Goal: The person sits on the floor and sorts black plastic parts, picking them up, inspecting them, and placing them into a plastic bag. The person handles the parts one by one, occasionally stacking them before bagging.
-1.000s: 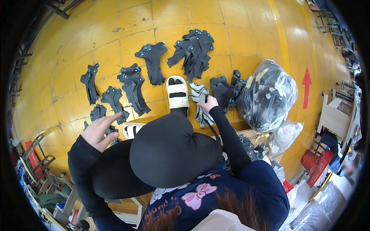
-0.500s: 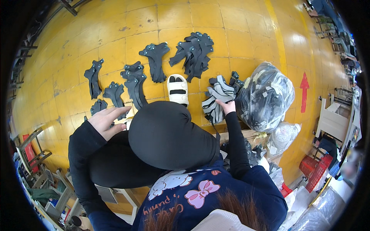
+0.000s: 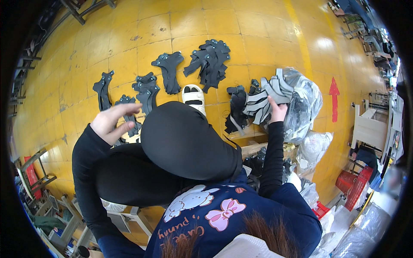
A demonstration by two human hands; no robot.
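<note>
My right hand [image 3: 278, 111] is closed on a bundle of grey strap pieces with black edges [image 3: 275, 89], held up so that it covers part of a large plastic bag. Just left of it, a stack of black strap pieces [image 3: 236, 107] lies on the floor, with a smaller black bunch [image 3: 254, 87] beyond. My left hand [image 3: 109, 124] hovers by my left knee, fingers stretched and thumb apart, with nothing in it. Beneath and beside it are black strap pieces [image 3: 128, 112], partly hidden by the hand. A cream sandal [image 3: 192, 92] shows past my raised knee.
More black strap stacks [image 3: 170, 71] lie in a row on the yellow tiled floor, the widest pile [image 3: 208, 64] farthest right. At my right stand the filled clear plastic bag [image 3: 306, 101], a smaller white bag [image 3: 315, 149] and a wooden pallet edge [image 3: 253, 149]. Farther right is a pale cart [image 3: 372, 129].
My right hand has lifted the grey strap bundle off the floor stack and carried it right, to the plastic bag. Black straps now show where it lay. My left hand has shifted slightly left.
</note>
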